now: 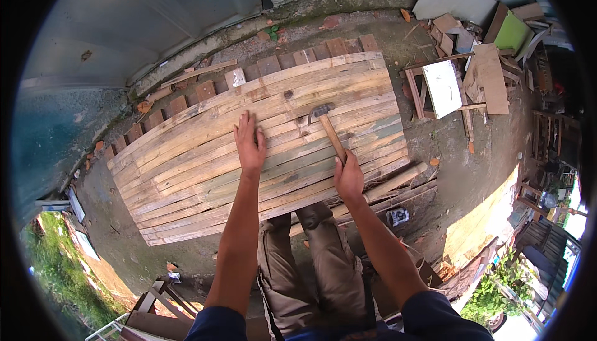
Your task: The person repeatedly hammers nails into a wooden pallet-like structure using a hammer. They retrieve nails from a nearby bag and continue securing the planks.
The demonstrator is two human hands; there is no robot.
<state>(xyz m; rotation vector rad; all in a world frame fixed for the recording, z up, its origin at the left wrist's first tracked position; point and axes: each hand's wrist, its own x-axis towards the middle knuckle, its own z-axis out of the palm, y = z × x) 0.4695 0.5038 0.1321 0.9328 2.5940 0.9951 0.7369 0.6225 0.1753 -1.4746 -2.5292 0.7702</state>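
A claw hammer (331,134) is gripped near the end of its wooden handle by my right hand (349,176). Its metal head lies over the middle-right of a panel of long bamboo slats (186,148), touching it or just above; I cannot tell which. My left hand (250,140) rests flat on the slats left of the hammer, fingers stretched out and nothing in them. The slats run side to side in front of me, and short brown wooden ends (268,66) stick out along the far edge. A dark knot or hole (288,94) marks one slat beyond the hammer.
Bamboo poles (398,180) and a can (397,217) lie on the ground right of my legs. A wooden frame with a white board (443,89) stands at the right, before a heap of scrap boards (488,73). Metal sheeting (155,23) closes off the far left.
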